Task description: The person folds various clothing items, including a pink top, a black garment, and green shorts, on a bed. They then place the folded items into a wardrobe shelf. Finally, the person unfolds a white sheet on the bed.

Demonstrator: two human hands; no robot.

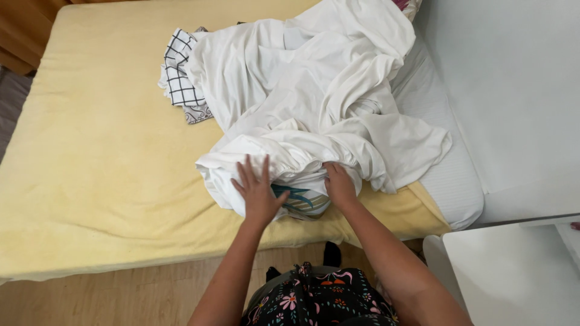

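White sheet [314,102], rumpled into a big loose heap, lies across the right half of a bed whose mattress wears a pale yellow cover [103,157]; its near edge bunches up close to the foot of the bed, right where the person stands, so both arms can reach it without leaning far. Left hand [258,192] lies flat on the gathered hem with fingers spread wide, pressing the cloth down, which seems to hold the bundle steady against the mattress. Right hand [339,184] sits just beside it on the same bunched edge, fingers curled over the folds and tucked partly into them; whether it pinches the fabric or merely rests on it I cannot tell. Between the two hands a patterned cloth [302,202] with teal and tan stripes peeks out from under the white folds, so the sheet appears to be draped over it. Further up the bed, at the left edge of the heap, a black-and-white checked cloth [178,72] and a small grey-patterned piece [198,113] lie partly tucked beneath the sheet. At the right side the yellow cover stops short and bare white mattress [447,175] shows, running along a white wall [513,90]. Wooden floor [133,296] shows below the bed, and the person's dark floral garment [320,299] fills the bottom of the view
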